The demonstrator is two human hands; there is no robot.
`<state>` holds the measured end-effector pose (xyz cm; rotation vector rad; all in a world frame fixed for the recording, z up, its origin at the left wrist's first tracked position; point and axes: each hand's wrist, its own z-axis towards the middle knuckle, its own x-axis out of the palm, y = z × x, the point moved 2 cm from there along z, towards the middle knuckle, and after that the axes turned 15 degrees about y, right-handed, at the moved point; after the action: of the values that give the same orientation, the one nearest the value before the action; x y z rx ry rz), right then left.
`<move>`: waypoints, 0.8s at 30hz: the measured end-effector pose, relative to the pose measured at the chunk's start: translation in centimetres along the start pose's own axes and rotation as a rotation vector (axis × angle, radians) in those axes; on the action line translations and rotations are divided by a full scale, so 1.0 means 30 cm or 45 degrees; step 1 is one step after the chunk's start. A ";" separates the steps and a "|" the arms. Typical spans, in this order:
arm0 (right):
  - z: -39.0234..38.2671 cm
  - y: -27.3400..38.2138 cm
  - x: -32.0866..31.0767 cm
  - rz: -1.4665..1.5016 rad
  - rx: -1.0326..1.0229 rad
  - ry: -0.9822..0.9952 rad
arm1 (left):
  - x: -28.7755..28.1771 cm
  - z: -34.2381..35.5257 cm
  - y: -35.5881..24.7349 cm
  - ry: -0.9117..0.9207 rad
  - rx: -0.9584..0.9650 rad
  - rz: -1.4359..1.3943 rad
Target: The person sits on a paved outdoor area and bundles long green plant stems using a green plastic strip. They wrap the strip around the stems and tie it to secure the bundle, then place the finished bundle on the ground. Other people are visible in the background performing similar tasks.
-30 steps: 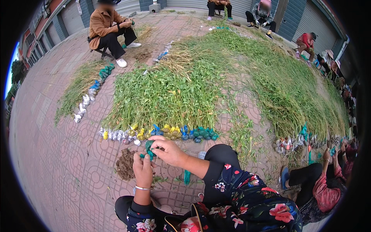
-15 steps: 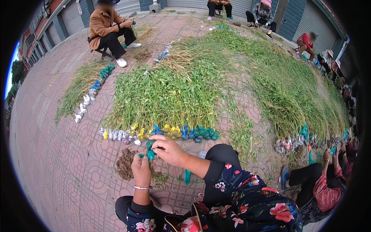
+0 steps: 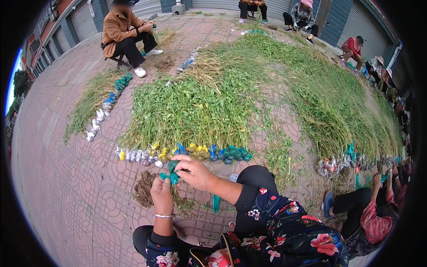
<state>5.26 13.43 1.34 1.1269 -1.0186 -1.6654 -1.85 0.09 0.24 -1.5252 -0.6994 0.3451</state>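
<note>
A small green plastic bag (image 3: 173, 167), bunched round a lump, is held up between my two hands. My left hand (image 3: 162, 196) pinches a loose end of the bag from the lower left. From the right, my right hand (image 3: 195, 173) has thumb and fingers closed on the bag's upper part. Beneath the bag, some leafy greenery (image 3: 183, 204) shows near the ground; whether it joins the bag is unclear. Just beyond my hands runs a row of tied bags (image 3: 199, 151) in white, yellow, blue and green, at the base of laid-out green plants (image 3: 191, 107).
Brown soil (image 3: 144, 189) is heaped left of my hands. A green plastic strip (image 3: 215, 203) hangs by my right forearm. More bagged plants (image 3: 329, 107) spread to the right. A person in a brown jacket (image 3: 120, 29) sits at far left; a co-worker in red (image 3: 376, 222) sits close on my right.
My left fingers have shifted slightly, and more of the bag's loose green end now spreads out above them. My right hand has hardly moved.
</note>
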 end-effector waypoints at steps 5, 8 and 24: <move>0.000 0.018 -0.008 -0.041 -0.061 0.051 | -0.007 0.002 0.016 -0.030 0.097 -0.060; 0.002 0.015 -0.009 -0.086 -0.100 0.087 | 0.009 -0.001 0.005 -0.052 0.112 -0.039; 0.001 -0.014 0.001 -0.236 -0.323 0.246 | 0.022 -0.025 -0.029 -0.100 -0.069 0.304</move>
<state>5.13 13.52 0.95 1.2115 -0.5774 -1.7344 -1.10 -0.14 1.30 -1.6579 -0.5923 0.5721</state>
